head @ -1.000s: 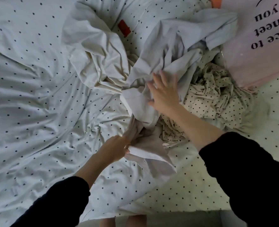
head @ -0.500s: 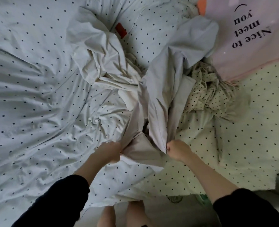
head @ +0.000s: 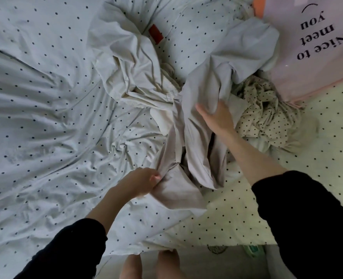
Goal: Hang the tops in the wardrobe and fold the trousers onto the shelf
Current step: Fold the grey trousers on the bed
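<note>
Right hand (head: pixel 217 117) moved up, fingers spread on grey garment (head: pixel 198 137); left hand (head: pixel 142 181) pinches hem; dotted top (head: pixel 267 117) beside.

Pale grey-beige trousers (head: pixel 198 125), crumpled and twisted lengthwise on the bed, beside a cream garment (head: pixel 130 77).

One head-worn camera looks steeply down, close over the bed (head: pixel 45 117) edge.

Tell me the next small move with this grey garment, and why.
Probably slide the right hand down the grey garment to take a grip level with the left hand, then lift. The left already pinches its near edge; the rest lies bunched on the bed.
</note>
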